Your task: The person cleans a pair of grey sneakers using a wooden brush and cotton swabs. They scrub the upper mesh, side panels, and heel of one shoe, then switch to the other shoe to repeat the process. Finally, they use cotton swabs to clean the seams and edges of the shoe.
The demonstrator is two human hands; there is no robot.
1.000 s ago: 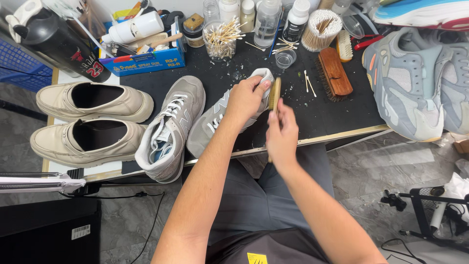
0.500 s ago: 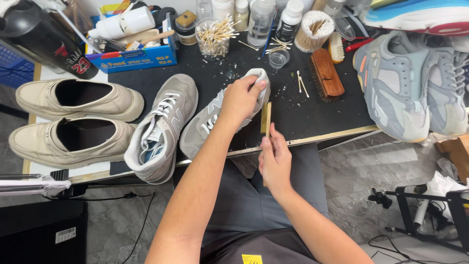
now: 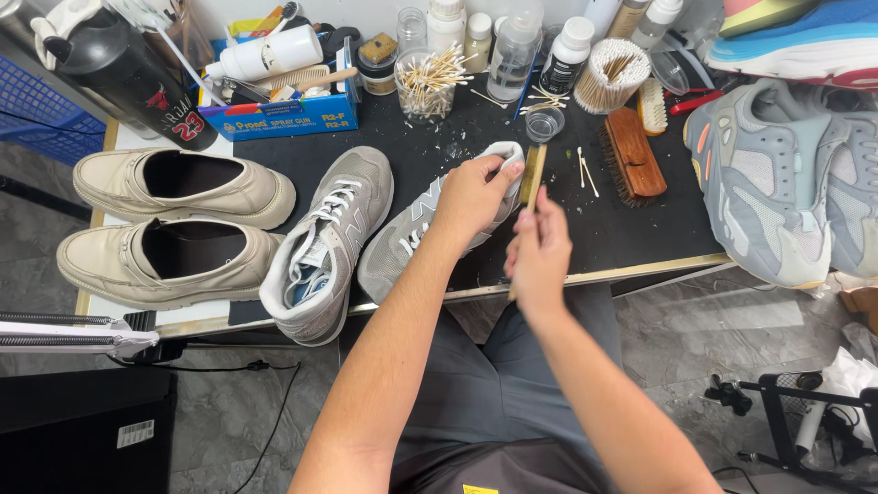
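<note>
Left hand (image 3: 471,192) grip clamped on the grey sneaker (image 3: 430,229), heel end, on the counter (image 3: 640,229). Right hand (image 3: 540,252) grip holds the wooden brush (image 3: 532,178), now lifted back to the heel: another scrub pass starting.

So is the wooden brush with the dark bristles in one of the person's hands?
No, the wooden brush lies by itself on the black mat, while the right hand holds a thin stick-like tool.

The one head-worn camera looks steeply down, close over the black-topped table (image 3: 640,229) and the person's lap.
</note>
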